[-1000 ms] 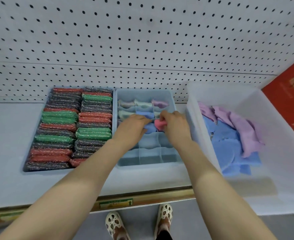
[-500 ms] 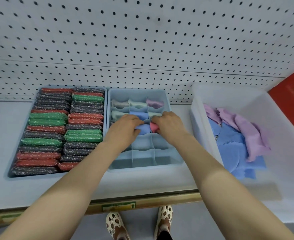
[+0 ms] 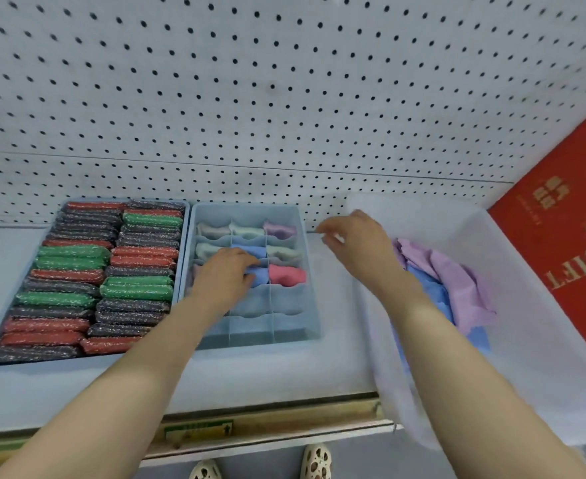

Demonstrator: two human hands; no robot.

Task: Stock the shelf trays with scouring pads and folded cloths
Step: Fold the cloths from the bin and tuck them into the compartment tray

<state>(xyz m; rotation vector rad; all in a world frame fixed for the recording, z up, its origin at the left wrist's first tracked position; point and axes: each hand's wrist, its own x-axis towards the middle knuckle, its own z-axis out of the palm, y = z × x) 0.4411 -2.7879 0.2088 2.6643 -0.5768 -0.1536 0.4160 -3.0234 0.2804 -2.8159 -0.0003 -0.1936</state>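
Note:
A blue divided tray (image 3: 310,271) stands mid-shelf, its back rows holding folded cloths. A pink folded cloth (image 3: 287,274) sits in the right cell of the third row, beside a blue folded cloth (image 3: 259,276). My left hand (image 3: 224,276) rests in the tray with its fingers on that blue cloth. My right hand (image 3: 355,242) hovers, holding nothing, above the gap between the tray and a clear bin (image 3: 540,340) of loose purple and blue cloths (image 3: 457,281). To the left, a tray of scouring pads (image 3: 87,278) is packed with red, green and grey pads.
White pegboard (image 3: 284,98) backs the shelf. A red printed box (image 3: 568,243) stands at the far right behind the bin. The shelf's front edge (image 3: 250,430) carries a label strip. My feet show below it. The divided tray's two front rows hold nothing.
My right hand let go of the pink cloth in its cell and moved up and right toward the clear bin. My left hand stayed in the tray.

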